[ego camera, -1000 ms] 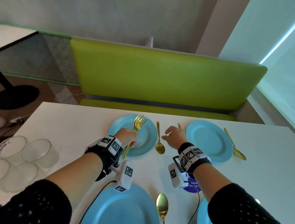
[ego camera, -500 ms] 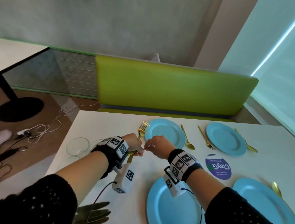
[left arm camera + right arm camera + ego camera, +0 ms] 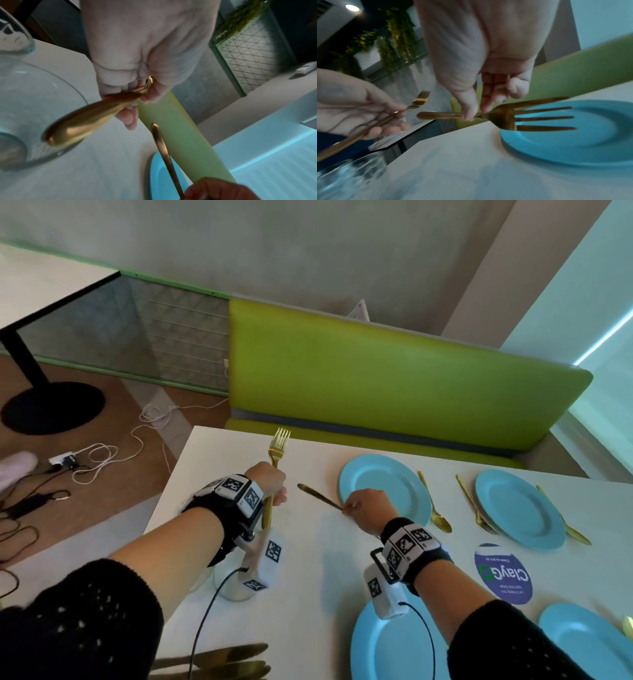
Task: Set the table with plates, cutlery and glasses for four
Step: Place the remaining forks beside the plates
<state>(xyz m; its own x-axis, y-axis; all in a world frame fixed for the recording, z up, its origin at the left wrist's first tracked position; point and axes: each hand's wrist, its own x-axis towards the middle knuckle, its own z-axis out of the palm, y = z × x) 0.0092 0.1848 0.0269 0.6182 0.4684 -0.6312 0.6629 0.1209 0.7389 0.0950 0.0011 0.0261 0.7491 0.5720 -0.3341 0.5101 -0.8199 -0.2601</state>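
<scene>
My left hand (image 3: 274, 486) grips gold forks (image 3: 278, 445) upright by the handles, tines up, left of the far left blue plate (image 3: 383, 491). From the left wrist view, the left hand (image 3: 135, 100) curls round the blurred handles (image 3: 82, 123). My right hand (image 3: 349, 505) pinches a single gold fork (image 3: 318, 496) at its neck, handle pointing left. In the right wrist view the right hand (image 3: 476, 112) holds this fork (image 3: 530, 117) just above the table, its tines over the plate's (image 3: 590, 142) left rim.
A spoon (image 3: 435, 511) lies right of the far left plate. A second far plate (image 3: 517, 508) has a fork (image 3: 476, 510) and a spoon (image 3: 565, 522) beside it. Two near plates (image 3: 383, 648), a glass (image 3: 233, 589), gold knives (image 3: 222, 662), a purple sticker (image 3: 503, 573), the green bench (image 3: 394, 378).
My right hand took one fork out of the left hand's bundle and carried it right, toward the plate's left side. The left hand raised its forks upright. My head turned left.
</scene>
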